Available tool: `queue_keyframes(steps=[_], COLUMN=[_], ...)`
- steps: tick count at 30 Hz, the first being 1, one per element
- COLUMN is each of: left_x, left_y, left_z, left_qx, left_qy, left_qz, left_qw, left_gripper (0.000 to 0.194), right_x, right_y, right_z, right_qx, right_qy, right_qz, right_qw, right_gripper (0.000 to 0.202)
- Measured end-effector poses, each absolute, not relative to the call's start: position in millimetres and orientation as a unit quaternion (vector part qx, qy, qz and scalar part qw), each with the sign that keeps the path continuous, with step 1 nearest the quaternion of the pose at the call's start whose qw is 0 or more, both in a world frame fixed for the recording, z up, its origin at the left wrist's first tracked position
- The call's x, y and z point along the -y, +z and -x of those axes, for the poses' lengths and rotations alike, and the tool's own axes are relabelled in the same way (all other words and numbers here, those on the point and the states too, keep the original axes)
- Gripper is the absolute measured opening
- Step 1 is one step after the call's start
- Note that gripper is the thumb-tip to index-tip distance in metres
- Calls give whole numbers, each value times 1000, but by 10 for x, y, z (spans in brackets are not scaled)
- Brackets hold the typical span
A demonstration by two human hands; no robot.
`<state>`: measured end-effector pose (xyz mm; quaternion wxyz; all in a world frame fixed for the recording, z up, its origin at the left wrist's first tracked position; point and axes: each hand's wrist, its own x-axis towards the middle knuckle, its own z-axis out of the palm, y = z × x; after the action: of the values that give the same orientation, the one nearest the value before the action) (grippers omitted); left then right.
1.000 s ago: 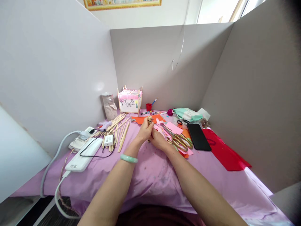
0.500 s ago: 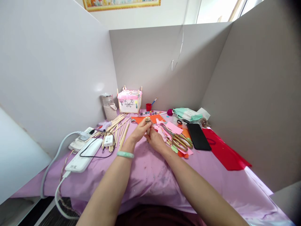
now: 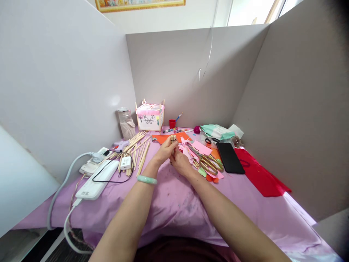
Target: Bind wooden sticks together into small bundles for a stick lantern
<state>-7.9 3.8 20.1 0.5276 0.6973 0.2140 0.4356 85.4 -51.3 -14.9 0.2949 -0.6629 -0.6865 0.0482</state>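
Observation:
A small bundle of wooden sticks (image 3: 173, 138) stands upright between my hands, with a dark band around it near the top. My left hand (image 3: 165, 150) is wrapped round the bundle, and a pale green bangle (image 3: 147, 179) circles that wrist. Just below and to the right, my right hand (image 3: 180, 160) is closed on the lower part of the same bundle, most of which the fingers hide. Gold-handled scissors (image 3: 208, 162) and pink paper scraps (image 3: 201, 147) lie right of my right hand. Loose wooden sticks (image 3: 141, 156) are spread left of my left hand.
A white decorated box (image 3: 149, 118) and a jar (image 3: 125, 123) stand at the back left. A power bank (image 3: 98, 180) with cables lies front left. Right are a black phone (image 3: 230, 158) and red cloth (image 3: 263, 178). Grey panels (image 3: 185, 72) enclose the table.
Both hands and the bundle have shifted slightly to the right. The grip on the bundle looks much the same, and the things on the table have stayed put.

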Motion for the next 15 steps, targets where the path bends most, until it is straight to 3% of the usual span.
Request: queue_keyframes(steps=[4,9,12,15], left_x=[-30,55,73,36], left_y=[188,104,68,111], left_z=[94,-66,-117,-43], left_qx=[-196,-338,-351,-304], left_qy=[456,567,571,544], left_qz=[-680,-615,-604,-638], left_qw=[540,431,431,452], left_gripper=[12,8,10,7], right_x=[505,446,456,499], right_y=[-171,-214,-198,-174], right_z=[-826,-787,-748,-730], right_qx=[681,640,634,643], right_qy=[5,-44,-51,-35], right_qz=[670,726,738,721], right_qw=[296,248,226,257], right_gripper=[33,24,26,25])
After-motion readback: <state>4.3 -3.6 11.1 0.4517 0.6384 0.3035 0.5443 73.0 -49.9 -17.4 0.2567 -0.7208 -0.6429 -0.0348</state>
